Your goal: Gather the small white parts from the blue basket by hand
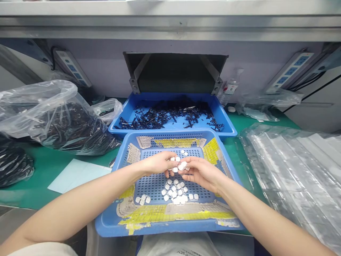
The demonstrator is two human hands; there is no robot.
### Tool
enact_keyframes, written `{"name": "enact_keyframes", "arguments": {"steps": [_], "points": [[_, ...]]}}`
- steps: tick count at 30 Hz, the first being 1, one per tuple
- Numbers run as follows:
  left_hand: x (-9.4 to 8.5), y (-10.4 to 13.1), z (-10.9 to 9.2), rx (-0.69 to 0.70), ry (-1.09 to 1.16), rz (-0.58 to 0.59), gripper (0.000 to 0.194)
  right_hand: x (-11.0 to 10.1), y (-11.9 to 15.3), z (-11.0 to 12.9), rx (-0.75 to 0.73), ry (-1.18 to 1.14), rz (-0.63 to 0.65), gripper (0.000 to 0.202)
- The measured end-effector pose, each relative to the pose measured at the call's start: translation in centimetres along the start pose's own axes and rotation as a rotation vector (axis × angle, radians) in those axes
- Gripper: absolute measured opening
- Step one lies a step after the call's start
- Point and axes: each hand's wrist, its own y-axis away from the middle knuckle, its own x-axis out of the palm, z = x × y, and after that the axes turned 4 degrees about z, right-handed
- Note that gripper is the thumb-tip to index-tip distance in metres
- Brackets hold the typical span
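Both hands sit over the near blue perforated tray (229, 167), fingertips meeting above its middle. Left hand (157, 164) comes in from the left, fingers curled loosely and pinching at a few small white square parts (180, 165); right hand (201, 173) lies palm-up-ish just beside it, fingers cupped around the same little cluster, several pieces resting on its fingertips. Exactly which hand carries which piece: cannot tell, the fingers overlap. Loose pile of white square parts (176, 193) lies on the tray floor right below the hands, with a small separate group (142, 200) off to the left and a couple more pieces (183, 153) just behind the hands. Tray rim and walls are patched with worn yellow tape (170, 215). Behind it, touching edge to edge, a second blue tray (226, 122) holds scattered black plastic sprue pieces (170, 115), sitting under a dark chute opening (174, 73). Left on the green bench mat (48, 167): clear bag full of black parts (61, 124) and a pale sheet of paper (76, 174). Right: stack of clear plastic sheeting (293, 167). Power strips (290, 71) on the back wall, plastic bottle (231, 87) near the chute.
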Motion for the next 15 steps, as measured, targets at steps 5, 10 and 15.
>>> {"name": "enact_keyframes", "arguments": {"steps": [5,10,15], "points": [[-0.11,0.27,-0.55,-0.020,-0.010,-0.051,0.015,-0.10,0.07,-0.03,-0.039,-0.044,-0.024,0.017],[-0.18,0.34,-0.68,0.002,0.043,-0.068,0.012,-0.08,0.13,-0.08,-0.070,-0.066,-0.017,0.017],[-0.22,0.03,-0.47,0.029,0.126,-0.062,0.014,-0.04,0.06,-0.02,-0.100,-0.102,-0.043,0.020]]}}
